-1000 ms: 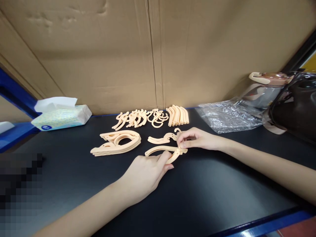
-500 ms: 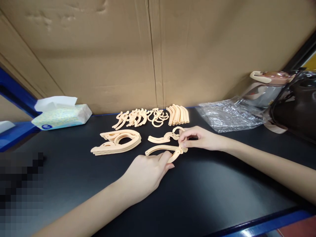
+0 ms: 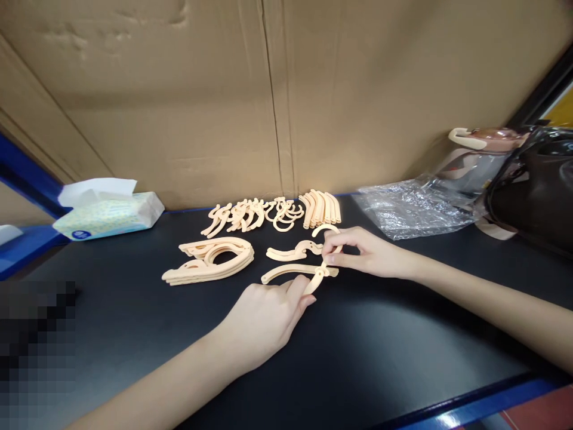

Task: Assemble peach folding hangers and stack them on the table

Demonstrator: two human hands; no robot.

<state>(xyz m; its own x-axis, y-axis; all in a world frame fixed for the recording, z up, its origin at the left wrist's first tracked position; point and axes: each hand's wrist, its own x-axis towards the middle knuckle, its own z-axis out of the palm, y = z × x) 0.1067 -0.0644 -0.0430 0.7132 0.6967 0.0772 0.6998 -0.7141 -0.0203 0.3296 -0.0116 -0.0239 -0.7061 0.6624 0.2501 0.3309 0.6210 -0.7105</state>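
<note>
My left hand is closed on a short curved beige plastic hanger part, pinched between thumb and fingers. Above it, my right hand pinches the upper end of the same joined piece, near a curved hook; its fingers cover part of the joint. A long curved hanger arm lies just behind my left fingers, its right end passing by the held part. Another beige hanger piece rests on the table behind that arm.
Folded beige hangers are stacked at the left. Along the back lie small curved parts, loose hooks and long arms. A tissue pack, clear plastic wrap, a bottle and a dark bag edge the black table.
My right fingers have shifted slightly on the joined piece, and more of its joint shows between the hands. My left hand keeps its grip; the view has moved a little.
</note>
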